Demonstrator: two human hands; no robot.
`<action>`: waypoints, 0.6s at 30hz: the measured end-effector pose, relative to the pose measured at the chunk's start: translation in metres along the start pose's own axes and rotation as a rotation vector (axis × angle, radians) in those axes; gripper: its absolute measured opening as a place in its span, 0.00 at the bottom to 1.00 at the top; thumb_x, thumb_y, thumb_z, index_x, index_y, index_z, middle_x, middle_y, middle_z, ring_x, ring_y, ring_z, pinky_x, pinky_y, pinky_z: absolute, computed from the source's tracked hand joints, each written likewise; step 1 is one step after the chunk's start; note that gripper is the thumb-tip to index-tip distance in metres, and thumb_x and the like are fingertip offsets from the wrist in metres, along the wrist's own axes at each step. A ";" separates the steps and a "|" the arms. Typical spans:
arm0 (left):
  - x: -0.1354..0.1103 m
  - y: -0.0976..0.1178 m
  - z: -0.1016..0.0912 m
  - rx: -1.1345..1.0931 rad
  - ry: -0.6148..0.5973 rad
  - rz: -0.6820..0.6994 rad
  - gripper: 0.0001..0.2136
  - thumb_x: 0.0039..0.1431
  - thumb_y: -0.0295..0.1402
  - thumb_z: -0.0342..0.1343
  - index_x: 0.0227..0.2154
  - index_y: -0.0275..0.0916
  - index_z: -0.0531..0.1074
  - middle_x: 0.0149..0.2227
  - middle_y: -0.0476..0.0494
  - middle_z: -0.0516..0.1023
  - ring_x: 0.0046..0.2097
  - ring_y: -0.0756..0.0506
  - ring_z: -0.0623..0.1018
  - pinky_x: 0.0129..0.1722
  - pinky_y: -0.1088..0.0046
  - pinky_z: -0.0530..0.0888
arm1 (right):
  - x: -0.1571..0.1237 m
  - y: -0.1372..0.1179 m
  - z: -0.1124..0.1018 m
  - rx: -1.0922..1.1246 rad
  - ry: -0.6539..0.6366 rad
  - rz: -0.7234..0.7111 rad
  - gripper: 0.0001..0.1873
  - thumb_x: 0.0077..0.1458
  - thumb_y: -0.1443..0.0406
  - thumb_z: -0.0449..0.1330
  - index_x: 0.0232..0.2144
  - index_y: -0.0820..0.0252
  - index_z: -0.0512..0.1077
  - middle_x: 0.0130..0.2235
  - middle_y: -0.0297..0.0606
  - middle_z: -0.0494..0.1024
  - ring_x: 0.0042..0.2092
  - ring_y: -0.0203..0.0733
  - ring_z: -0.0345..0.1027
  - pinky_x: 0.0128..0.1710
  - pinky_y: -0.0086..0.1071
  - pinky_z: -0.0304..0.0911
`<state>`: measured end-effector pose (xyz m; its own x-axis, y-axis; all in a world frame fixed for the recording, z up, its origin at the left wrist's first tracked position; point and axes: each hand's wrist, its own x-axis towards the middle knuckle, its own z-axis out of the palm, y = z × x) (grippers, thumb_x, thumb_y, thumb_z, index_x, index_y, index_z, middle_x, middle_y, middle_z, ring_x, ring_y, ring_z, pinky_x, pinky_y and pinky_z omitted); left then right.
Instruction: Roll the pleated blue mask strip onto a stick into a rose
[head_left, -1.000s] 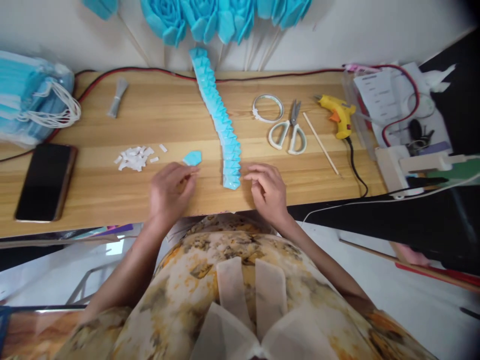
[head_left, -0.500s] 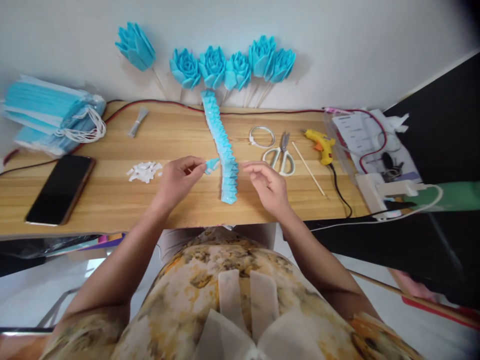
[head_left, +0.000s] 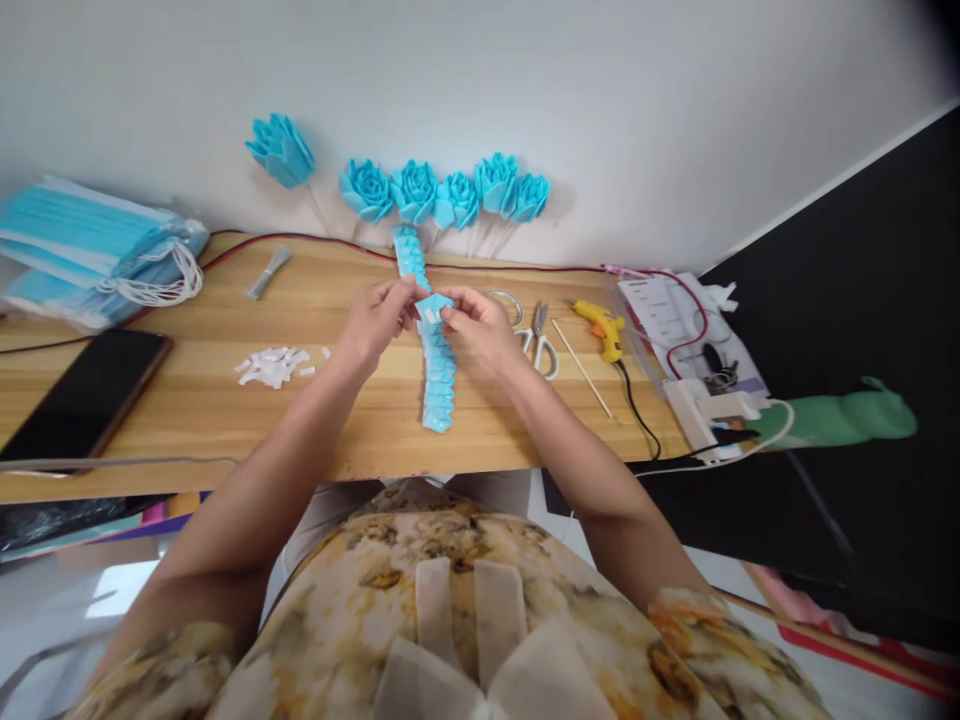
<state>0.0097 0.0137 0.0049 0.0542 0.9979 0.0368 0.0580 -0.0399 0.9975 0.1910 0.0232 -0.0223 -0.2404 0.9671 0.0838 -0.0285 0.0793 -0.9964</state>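
Between my two hands is a small folded blue petal (head_left: 433, 308) with a white patch on its face, held above a long row of folded blue pieces (head_left: 439, 385). My left hand (head_left: 382, 318) pinches its left side with bent fingers. From the right, my right hand (head_left: 480, 322) grips the other edge between thumb and fingers. The row lies on the wooden table, and its middle is hidden behind the petal and my fingers. Small white paper scraps (head_left: 274, 366) lie left of my left hand. White-handled scissors (head_left: 541, 340) rest just beyond my right hand, partly covered by it.
Several blue flowers on sticks (head_left: 414, 190) stand along the wall. Blue face masks (head_left: 97, 245) and a black phone (head_left: 90, 390) occupy the left. To the right are a thin stick (head_left: 583, 370), a yellow glue gun (head_left: 604, 328) with its cord, and a white power strip (head_left: 697, 415).
The petal, held by my left hand alone before, has moved up over the row. My right hand has come in and closed on it. The view has shifted slightly.
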 end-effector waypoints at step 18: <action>0.013 -0.025 -0.001 -0.017 -0.183 -0.128 0.20 0.43 0.49 0.72 0.24 0.38 0.73 0.21 0.52 0.69 0.25 0.53 0.65 0.26 0.75 0.61 | -0.009 0.028 -0.002 0.033 0.077 -0.008 0.25 0.59 0.43 0.64 0.47 0.52 0.80 0.35 0.33 0.81 0.37 0.40 0.76 0.43 0.36 0.74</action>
<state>0.0083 0.0273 -0.0192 0.2276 0.9686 -0.1002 0.0591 0.0889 0.9943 0.1940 0.0170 -0.0514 -0.1648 0.9823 0.0893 -0.0622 0.0801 -0.9948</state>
